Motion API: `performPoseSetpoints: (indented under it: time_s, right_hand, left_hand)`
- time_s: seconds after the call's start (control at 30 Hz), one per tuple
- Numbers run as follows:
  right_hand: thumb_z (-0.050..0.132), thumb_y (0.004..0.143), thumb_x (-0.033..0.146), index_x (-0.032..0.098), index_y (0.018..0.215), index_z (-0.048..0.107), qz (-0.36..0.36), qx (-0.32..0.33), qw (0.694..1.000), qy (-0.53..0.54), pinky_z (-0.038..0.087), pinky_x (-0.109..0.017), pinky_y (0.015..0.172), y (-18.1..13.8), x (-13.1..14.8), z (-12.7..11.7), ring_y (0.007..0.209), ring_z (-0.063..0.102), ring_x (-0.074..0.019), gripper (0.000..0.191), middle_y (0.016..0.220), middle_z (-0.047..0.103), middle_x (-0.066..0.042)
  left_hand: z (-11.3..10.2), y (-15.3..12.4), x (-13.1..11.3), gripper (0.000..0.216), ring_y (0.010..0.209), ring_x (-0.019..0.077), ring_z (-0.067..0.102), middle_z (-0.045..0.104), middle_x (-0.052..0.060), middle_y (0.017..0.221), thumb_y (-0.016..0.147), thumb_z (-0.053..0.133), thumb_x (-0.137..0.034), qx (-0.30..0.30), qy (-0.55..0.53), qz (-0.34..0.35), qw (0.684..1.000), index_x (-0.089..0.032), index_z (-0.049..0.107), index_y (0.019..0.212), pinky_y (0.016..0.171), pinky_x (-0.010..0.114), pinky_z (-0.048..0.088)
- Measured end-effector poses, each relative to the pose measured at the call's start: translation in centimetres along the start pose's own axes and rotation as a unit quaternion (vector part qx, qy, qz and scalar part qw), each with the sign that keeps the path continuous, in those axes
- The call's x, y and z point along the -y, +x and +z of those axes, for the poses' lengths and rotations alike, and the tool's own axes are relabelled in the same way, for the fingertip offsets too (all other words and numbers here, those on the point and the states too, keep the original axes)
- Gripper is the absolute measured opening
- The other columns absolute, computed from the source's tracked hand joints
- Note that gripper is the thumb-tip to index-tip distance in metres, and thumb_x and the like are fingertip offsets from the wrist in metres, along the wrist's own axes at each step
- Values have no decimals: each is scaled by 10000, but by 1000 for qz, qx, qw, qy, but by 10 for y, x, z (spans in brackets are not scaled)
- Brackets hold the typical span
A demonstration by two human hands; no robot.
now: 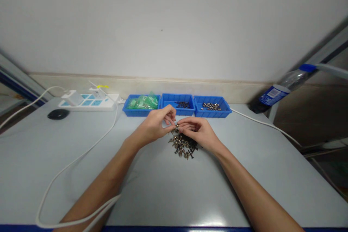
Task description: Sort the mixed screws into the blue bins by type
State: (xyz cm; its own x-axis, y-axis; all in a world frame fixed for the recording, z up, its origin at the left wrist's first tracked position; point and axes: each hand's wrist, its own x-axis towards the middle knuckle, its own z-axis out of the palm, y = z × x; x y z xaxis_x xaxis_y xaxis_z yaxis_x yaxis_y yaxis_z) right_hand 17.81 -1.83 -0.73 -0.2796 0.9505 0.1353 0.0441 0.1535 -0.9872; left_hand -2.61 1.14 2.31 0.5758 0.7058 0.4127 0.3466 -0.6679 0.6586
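A loose pile of screws, some silvery and some dark, lies on the table in front of me. Over its far edge my left hand has thumb and fingers drawn together in a pinch; what sits between them is too small to make out. Facing it, almost fingertip to fingertip, my right hand pinches a small silvery screw. Its palm side hides part of the pile. Behind the hands stand three blue bins: the left bin holds green plastic packets, the middle bin dark screws, the right bin silvery screws.
A white power strip with plugged-in adapters and a black mouse are at the left. A white cable loops across the table and over my left forearm. On the right, a bottle with a blue cap leans at the table edge.
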Motion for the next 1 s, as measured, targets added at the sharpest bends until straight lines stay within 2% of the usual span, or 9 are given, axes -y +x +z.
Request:
performPoseSetpoints:
  time_s: [0.23, 0.4, 0.5, 0.6, 0.7, 0.77, 0.87, 1.0]
  right_hand:
    - [840, 666, 315, 184, 882, 726, 42, -6, 998, 50, 558, -294, 706, 0, 5, 0, 709, 700, -150, 277, 827, 742, -39]
    - [852, 651, 345, 186, 848, 730, 39, -54, 995, 70, 559, -306, 699, 2, 7, -4, 679, 693, -155, 281, 777, 736, -35]
    - [850, 651, 366, 191, 840, 734, 17, -120, 990, 74, 563, -327, 701, 4, 5, -8, 648, 679, -158, 282, 754, 734, -33]
    - [838, 676, 353, 196, 871, 733, -16, -225, 970, 87, 566, -343, 729, 7, 1, -14, 670, 684, -169, 272, 749, 735, -31]
    - [812, 708, 325, 197, 943, 724, -44, -328, 937, 109, 566, -381, 824, 9, -2, -20, 793, 714, -197, 282, 886, 754, -56]
    - [794, 718, 309, 205, 998, 710, -52, -362, 924, 112, 562, -408, 869, 10, -2, -24, 869, 720, -215, 311, 1026, 744, -75]
    - [776, 711, 283, 218, 1039, 688, -54, -369, 921, 116, 565, -421, 875, 10, -2, -26, 896, 722, -224, 347, 1121, 721, -83]
    - [763, 702, 263, 203, 1010, 689, -42, -348, 928, 128, 573, -409, 832, 9, -2, -24, 789, 720, -198, 322, 1049, 739, -87]
  left_hand:
    - [-1, 0, -4, 259, 734, 118, 672, 661, 15, 887, 773, 713, -172, -13, -3, -11, 1000, -183, 511, 935, 685, 237, 543]
    - [-5, -1, -1, 228, 702, 108, 619, 650, 1, 866, 779, 710, -186, 20, 31, -18, 999, -183, 548, 940, 668, 234, 506]
    - [-7, -2, 2, 202, 723, 125, 608, 633, -10, 804, 775, 695, -174, 67, 58, -32, 996, -186, 567, 931, 678, 242, 480]
    - [-6, -4, 7, 207, 708, 135, 604, 627, -13, 766, 757, 676, -144, 110, 82, -45, 990, -183, 583, 937, 669, 250, 458]
    - [-2, -6, 15, 260, 710, 143, 608, 633, -14, 762, 725, 652, -97, 123, 92, -48, 987, -186, 594, 961, 674, 254, 447]
    - [1, -7, 19, 303, 715, 143, 612, 636, -15, 764, 709, 618, -61, 122, 88, -46, 987, -190, 594, 982, 680, 252, 446]
    - [2, -9, 24, 359, 716, 140, 611, 633, -15, 769, 693, 580, -30, 121, 89, -44, 988, -193, 593, 1012, 684, 247, 443]
    - [1, -10, 23, 339, 735, 148, 601, 628, -4, 788, 694, 566, -36, 116, 112, -35, 986, -188, 606, 995, 693, 260, 438]
